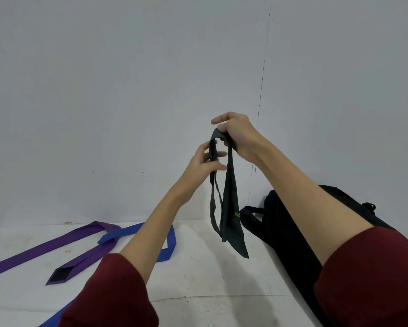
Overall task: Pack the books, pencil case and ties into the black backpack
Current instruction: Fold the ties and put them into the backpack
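Both arms were raised in front of the wall, dark red sleeves pushed up to the elbows. Right hand (237,135) was highest, fingers curled round the folded top of the dark green tie (230,204), index finger sticking out straight. Left hand (206,165) was just below it, thumb and fingers pinching the narrow strand. The tie hung doubled in the air, wide end lowest, above the surface and touching nothing else. Black backpack (290,237) lay on the right under the right forearm; probably unzipped, couldn't tell. Purple tie (47,245) and blue tie (171,241) lay crossed on the white tabletop (210,274) to the left. Plain grey-white wall (127,90) behind.
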{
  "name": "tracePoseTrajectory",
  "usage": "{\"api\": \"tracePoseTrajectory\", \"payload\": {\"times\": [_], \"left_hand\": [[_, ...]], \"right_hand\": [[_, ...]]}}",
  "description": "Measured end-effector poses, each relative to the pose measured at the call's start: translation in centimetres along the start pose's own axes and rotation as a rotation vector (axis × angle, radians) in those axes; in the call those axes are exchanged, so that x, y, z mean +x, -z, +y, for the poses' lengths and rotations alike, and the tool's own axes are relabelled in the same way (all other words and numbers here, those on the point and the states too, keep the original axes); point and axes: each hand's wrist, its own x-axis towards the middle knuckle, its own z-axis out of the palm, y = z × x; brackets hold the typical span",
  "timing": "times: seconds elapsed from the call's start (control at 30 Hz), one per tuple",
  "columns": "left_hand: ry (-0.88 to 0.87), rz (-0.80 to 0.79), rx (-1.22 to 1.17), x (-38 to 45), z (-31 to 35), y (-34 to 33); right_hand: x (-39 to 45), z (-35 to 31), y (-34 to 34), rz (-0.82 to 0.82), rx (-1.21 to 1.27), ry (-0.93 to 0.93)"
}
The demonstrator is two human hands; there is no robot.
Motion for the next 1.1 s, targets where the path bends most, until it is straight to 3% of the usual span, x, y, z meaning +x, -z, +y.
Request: {"api": "tracePoseTrajectory", "payload": {"times": [0.13,0.27,0.6,0.77,0.97,1.1], "left_hand": [[0.032,0.057,0.115,1.0,1.1,-0.7],[0.071,0.135,-0.047,1.3,0.5,-0.8],[0.101,0.088,-0.131,-0.6,0.4,-3.0],[0.096,-0.018,-0.014,-0.9,-0.1,-3.3],[0.047,0.055,0.16,-0.1,-0.7,-3.5],[0.032,0.117,0.127,-0.1,-0.6,-3.5]], "right_hand": [[-0.1,0.1,0.0,-0.009,-0.125,0.037],[-0.2,0.6,0.2,0.019,-0.196,0.042],[-0.5,1.9,-1.9,0.161,-0.02,0.002],[-0.3,1.9,-2.0,0.198,0.024,-0.039],[-0.6,1.0,-2.2,0.163,-0.043,-0.039],[-0.6,0.9,-2.3,0.196,0.022,-0.066]]}}
